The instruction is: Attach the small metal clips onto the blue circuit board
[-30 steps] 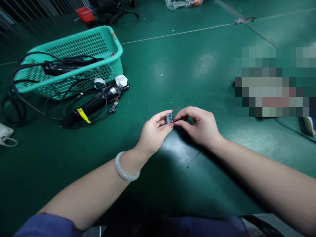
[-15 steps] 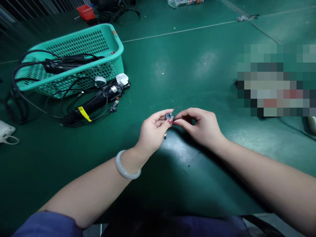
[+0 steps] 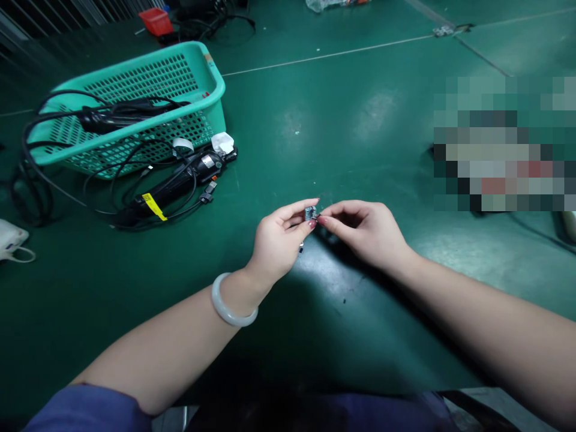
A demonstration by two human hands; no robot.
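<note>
Between thumb and fingers, my left hand [image 3: 279, 240] holds a small grey part [image 3: 310, 213] with dark openings, above the green table [image 3: 288, 144]. My right hand [image 3: 362, 228] is closed in a pinch at the right side of that part; a tiny dark piece shows at its fingertips, too small to make out. The two hands' fingertips nearly touch. Below my left thumb a small white and black piece [image 3: 301, 246] shows, partly hidden by the hand.
At the left stands a turquoise basket [image 3: 216, 90] with black tools and cables. Beside it lies a black tool [image 3: 180, 183] with a yellow label. A red container [image 3: 156, 22] is at the back; a white device [image 3: 11, 237] is at far left.
The grey part has turned slightly in my left fingers and sits a little further right. My right fingers have shifted slightly and the pinch remains beside the part.
</note>
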